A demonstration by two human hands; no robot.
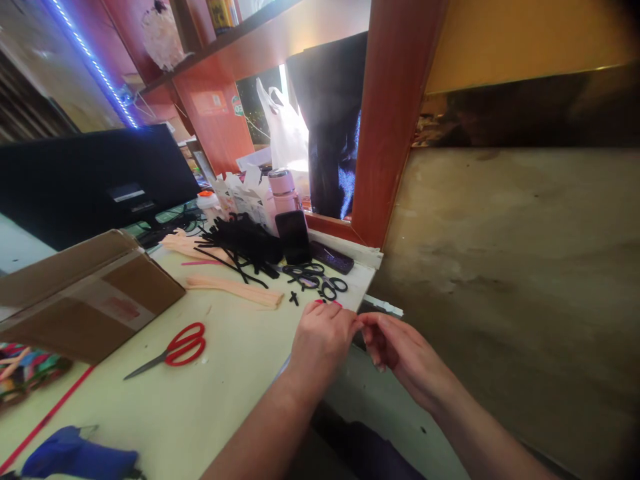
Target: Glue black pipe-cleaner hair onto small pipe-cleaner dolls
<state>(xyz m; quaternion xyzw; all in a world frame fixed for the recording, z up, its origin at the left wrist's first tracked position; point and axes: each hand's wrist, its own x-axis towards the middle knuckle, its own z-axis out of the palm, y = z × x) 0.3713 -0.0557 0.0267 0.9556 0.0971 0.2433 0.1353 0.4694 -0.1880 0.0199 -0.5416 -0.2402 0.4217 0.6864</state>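
Holds right hand half curled, fingertips at curled left hand, by the table edge; cannot tell any grip; shows a pink bit just past left knuckles; looks mid-work, with peach strips and black strips beyond, seemingly yet to be used

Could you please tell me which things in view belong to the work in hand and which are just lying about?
Probably part of the work:
- left hand and right hand, fingertips together
- black fuzzy strips
- peach strips
- red-handled scissors

Probably just lying about:
- monitor
- pink flask
- white plastic bag
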